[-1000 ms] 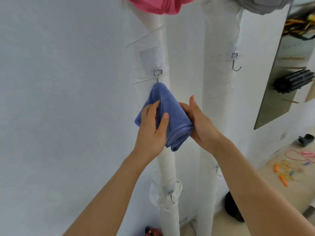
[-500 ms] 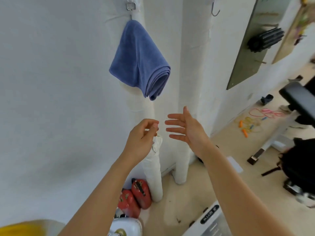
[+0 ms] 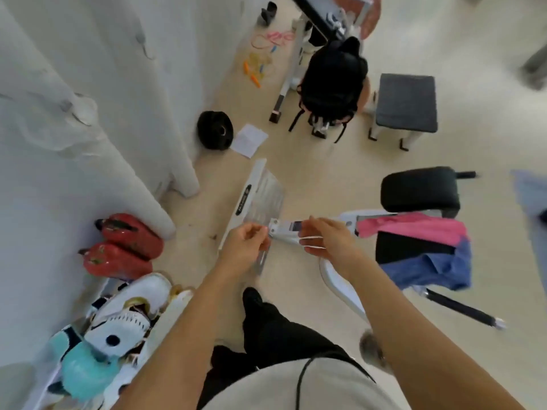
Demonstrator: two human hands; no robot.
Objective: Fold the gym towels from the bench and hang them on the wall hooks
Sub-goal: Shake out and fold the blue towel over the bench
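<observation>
A pink towel (image 3: 414,227) and a blue towel (image 3: 435,269) lie crumpled across the black bench seat (image 3: 405,248) at the right. My left hand (image 3: 244,241) hovers over the floor with loosely curled fingers and holds nothing. My right hand (image 3: 327,236) hangs beside it, relaxed and empty, just left of the pink towel. Both hands are apart from the towels. The wall hooks are out of view above; only the white wrapped pipes (image 3: 177,113) show at the left.
Two red kettlebells (image 3: 124,247) and white and teal shoes (image 3: 118,327) lie by the wall. A black weight plate (image 3: 214,130), a black backpack (image 3: 333,81), a grey stool (image 3: 405,102) and a white machine frame (image 3: 340,279) stand on the beige floor.
The blue towel was left hanging on its hook and both hands let go. My view has swung down from the wall to the floor and bench, and both hands have dropped low.
</observation>
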